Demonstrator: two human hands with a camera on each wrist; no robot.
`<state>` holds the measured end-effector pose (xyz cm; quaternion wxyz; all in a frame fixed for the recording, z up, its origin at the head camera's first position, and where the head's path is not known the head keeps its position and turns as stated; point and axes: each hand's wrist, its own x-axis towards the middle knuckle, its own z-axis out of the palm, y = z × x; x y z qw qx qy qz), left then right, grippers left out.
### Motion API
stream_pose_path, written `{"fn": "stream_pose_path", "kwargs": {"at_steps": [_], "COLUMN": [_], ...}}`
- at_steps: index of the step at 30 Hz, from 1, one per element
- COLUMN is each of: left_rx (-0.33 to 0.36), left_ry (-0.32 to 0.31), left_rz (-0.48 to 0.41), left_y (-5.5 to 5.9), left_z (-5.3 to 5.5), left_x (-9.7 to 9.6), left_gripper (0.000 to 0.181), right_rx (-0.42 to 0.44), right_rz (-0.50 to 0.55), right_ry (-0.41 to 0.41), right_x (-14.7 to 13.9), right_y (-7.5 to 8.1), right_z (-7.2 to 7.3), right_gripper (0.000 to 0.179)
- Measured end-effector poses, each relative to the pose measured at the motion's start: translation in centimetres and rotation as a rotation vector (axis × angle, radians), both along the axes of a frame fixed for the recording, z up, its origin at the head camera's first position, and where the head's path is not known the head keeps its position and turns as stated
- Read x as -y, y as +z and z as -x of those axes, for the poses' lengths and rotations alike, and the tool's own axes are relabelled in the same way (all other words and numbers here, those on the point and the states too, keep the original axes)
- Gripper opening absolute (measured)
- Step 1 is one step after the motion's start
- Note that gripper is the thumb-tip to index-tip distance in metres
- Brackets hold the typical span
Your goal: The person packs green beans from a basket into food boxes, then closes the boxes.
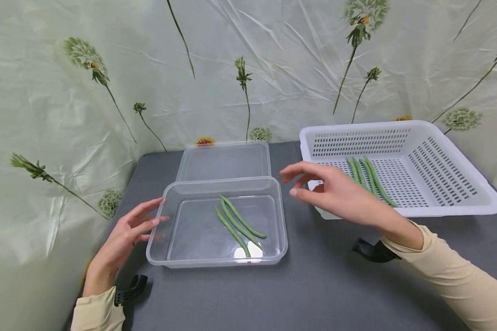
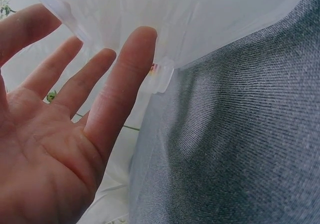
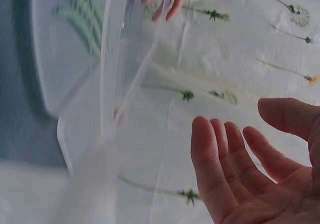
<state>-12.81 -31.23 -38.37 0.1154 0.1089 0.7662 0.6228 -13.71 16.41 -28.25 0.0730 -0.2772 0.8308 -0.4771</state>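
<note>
White basket, at two o'clock from the clear container. Your right hand, near both, loosely curved, empty. Your left hand, fingers spread at the container's nine o'clock wall, gripping nothing. Green beans: three in the container, others in the basket.

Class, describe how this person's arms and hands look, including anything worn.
The left sleeve and right sleeve are plain cream and wrinkled. A black left strap and black right strap show at the wrists. The left hand and right hand are ungloved; no rings show.
</note>
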Motion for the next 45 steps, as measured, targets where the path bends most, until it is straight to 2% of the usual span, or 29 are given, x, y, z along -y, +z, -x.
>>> {"fn": "stream_pose_path", "kwargs": {"at_steps": [8,13,18,26,34,39,45], "left_rx": [-0.003,-0.005,-0.003,0.004,0.002,0.001,0.012], "left_ry": [0.001,0.000,0.000,-0.002,0.004,0.006,-0.017], "left_rz": [0.007,0.004,0.012,0.004,0.003,0.003,0.010], "left_y": [0.0,-0.1,-0.1,-0.1,0.0,0.1,0.1], "left_z": [-0.1,-0.1,0.0,0.0,0.0,-0.1,-0.1], "left_x": [0.2,0.2,0.2,0.1,0.2,0.3,0.2], "left_gripper": [0.050,0.050,0.050,0.049,0.049,0.049,0.050], "right_rx": [-0.092,-0.044,0.016,0.128,0.323,0.398,0.544], "right_rz": [-0.107,-0.162,-0.211,-0.339,-0.321,-0.389,-0.464], "right_ry": [-0.045,0.002,0.041,0.053,0.108,0.133,0.196], "right_x": [-3.9,-6.3,-8.6,-11.4,-13.7,-14.8,-15.9], "right_y": [1.9,2.7,2.5,1.3,-1.4,-3.0,-4.5], "right_z": [1.3,2.7,4.5,7.5,10.3,11.6,12.4], "right_gripper": [0.034,0.033,0.035,0.041,0.045,0.050,0.059]}}
